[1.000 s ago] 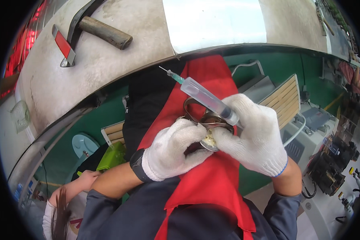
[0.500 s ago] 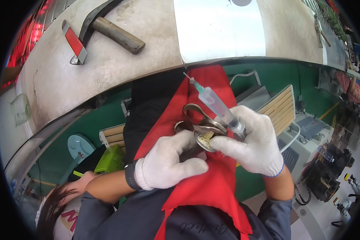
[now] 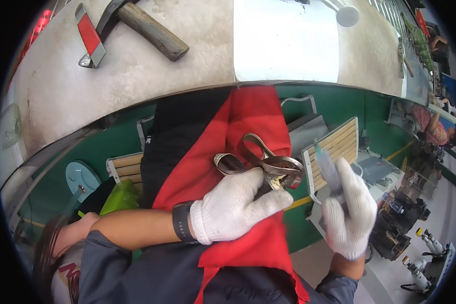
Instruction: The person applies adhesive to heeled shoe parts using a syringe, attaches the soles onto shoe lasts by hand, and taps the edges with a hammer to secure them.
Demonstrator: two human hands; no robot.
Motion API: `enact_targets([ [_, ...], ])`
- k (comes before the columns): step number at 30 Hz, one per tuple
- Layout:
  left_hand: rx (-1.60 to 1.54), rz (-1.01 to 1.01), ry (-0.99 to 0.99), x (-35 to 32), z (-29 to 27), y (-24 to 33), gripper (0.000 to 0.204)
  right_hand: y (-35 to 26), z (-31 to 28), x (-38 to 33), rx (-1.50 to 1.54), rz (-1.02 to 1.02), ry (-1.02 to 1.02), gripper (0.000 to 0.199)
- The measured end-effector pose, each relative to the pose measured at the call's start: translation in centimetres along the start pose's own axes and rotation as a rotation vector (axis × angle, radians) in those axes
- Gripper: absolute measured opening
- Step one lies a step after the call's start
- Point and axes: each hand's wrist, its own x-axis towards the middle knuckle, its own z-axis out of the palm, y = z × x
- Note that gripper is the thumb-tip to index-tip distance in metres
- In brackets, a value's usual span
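Note:
My left hand (image 3: 238, 205), in a white knit glove, grips a strappy bronze sandal (image 3: 283, 163) above my red apron (image 3: 187, 177). The sandal's strap loop stands up on its far side, and a yellowish patch shows at the part near my thumb. To the right and apart from the shoe, my gloved right hand (image 3: 350, 213) is closed around a clear plastic syringe (image 3: 327, 169). Its green-tipped end points up and away; the syringe is blurred, and its lower part is hidden by the fingers.
Beyond my lap runs a worn pale worktable (image 3: 187, 76) with a hammer (image 3: 154, 33), a red-and-silver tool (image 3: 90, 40) and a white sheet (image 3: 286, 45). Slatted wooden seats (image 3: 332, 157) flank me. Another person's arm (image 3: 73, 233) is close at my left; machines stand right.
My right hand has drawn away from the sandal to the right, taking the syringe along. The left hand keeps hold of the shoe, which has turned slightly. The whole view has shifted.

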Motion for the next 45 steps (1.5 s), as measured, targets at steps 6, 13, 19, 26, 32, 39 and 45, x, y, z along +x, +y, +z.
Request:
enact_targets([
  [6,0.154,0.144,0.034,1.1,0.3,-1.8,0.046,-1.7,-4.3,0.3,-0.162,-0.127,-0.206,0.064],
  [13,0.329,0.144,0.041,1.7,0.2,-2.0,0.047,-1.6,-4.5,1.3,-0.256,-0.198,-0.324,0.064],
  [19,0.152,0.154,0.078,1.8,0.6,-2.4,0.048,-2.1,-4.2,2.1,-0.299,-0.211,-0.356,0.063],
  [26,0.261,0.119,0.061,1.8,0.5,-2.1,0.05,-2.3,-3.9,2.1,-0.393,-0.269,-0.341,0.064],
  [32,0.349,0.154,0.065,1.9,0.4,-3.1,0.05,-2.4,-4.0,1.9,-0.422,-0.272,-0.345,0.065],
  [39,0.297,0.167,0.081,1.8,0.6,-3.4,0.048,-3.7,-4.2,2.1,-0.404,-0.138,-0.364,0.056],
  [45,0.29,0.133,0.065,1.9,0.7,-3.8,0.046,-3.1,-4.2,2.3,-0.448,-0.253,-0.353,0.061],
])
